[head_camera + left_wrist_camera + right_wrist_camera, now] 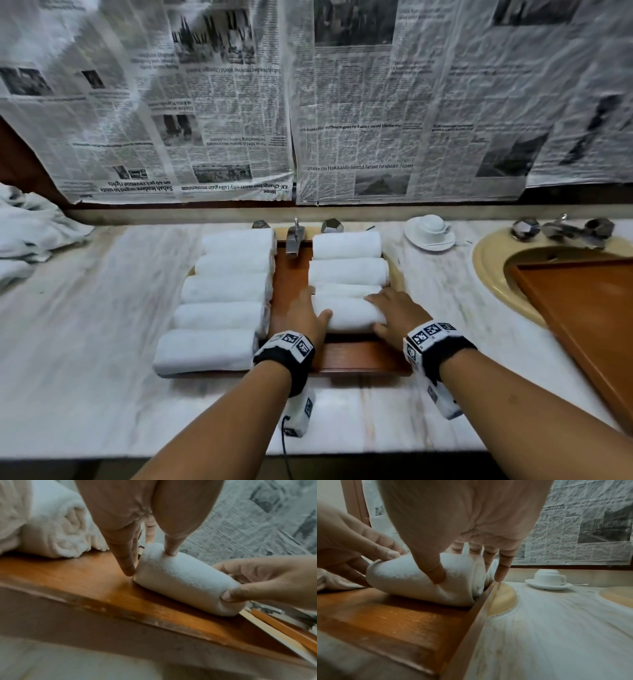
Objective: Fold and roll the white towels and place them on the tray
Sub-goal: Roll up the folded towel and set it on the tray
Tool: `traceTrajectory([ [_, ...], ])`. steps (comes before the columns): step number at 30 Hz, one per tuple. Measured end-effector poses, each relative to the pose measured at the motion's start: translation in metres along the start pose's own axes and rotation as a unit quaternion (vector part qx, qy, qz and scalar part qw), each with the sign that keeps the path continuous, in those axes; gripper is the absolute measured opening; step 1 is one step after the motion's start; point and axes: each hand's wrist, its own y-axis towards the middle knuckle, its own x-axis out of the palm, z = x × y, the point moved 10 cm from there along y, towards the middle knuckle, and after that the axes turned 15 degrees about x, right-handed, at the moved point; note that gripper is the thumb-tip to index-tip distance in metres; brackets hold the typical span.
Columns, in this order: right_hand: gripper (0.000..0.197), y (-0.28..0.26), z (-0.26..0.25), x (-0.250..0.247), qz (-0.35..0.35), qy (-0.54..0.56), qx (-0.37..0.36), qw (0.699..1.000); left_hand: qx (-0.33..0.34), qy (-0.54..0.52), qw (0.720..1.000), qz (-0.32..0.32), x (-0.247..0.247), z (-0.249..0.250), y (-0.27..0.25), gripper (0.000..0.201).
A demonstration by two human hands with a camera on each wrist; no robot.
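Observation:
A wooden tray (pixel 349 359) lies across a sink in the middle of the counter. Several rolled white towels (pixel 222 318) fill its left side, and three more (pixel 347 270) lie at the right rear. In front of those lies another rolled towel (pixel 349 313), held at both ends. My left hand (pixel 317 303) grips its left end with thumb on top. My right hand (pixel 390 308) grips its right end beside the tray's rim. In the left wrist view the roll (pixel 185 580) rests on the tray floor (pixel 85 582). In the right wrist view thumb and fingers straddle the roll (pixel 412 580).
A heap of loose white towels (pixel 30 233) sits at the far left of the marble counter (pixel 102 342). A tap (pixel 294 236) stands behind the tray. At the back right is an upturned cup on a saucer (pixel 430 233). A second wooden tray (pixel 582 308) lies over the right sink.

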Motion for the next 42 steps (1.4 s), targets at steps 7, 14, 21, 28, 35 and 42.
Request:
traceTrajectory([
  [7,0.062,0.020,0.004,0.007,-0.032,0.018,0.020,0.999,0.112,0.180,0.974,-0.075,0.017,0.019,0.007,0.061],
  [14,0.048,0.044,0.021,0.012,-0.072,0.126,0.054,0.988,0.052,0.038,0.996,-0.064,0.016,-0.004,0.024,0.062],
  [21,0.043,0.065,0.047,0.018,-0.069,0.241,0.105,0.962,-0.002,-0.024,0.999,-0.034,0.015,-0.014,0.034,0.046],
  [28,0.085,0.084,0.051,-0.010,0.002,0.298,0.106,0.949,-0.081,-0.098,0.992,-0.016,0.019,-0.019,0.049,0.051],
  [35,0.102,0.103,0.064,0.010,-0.042,0.240,0.198,0.949,-0.113,-0.144,0.983,-0.005,0.031,-0.021,0.061,0.060],
  [42,0.100,0.114,0.052,0.010,0.001,0.238,0.200,0.950,-0.112,-0.167,0.980,-0.006,0.033,-0.015,0.073,0.048],
])
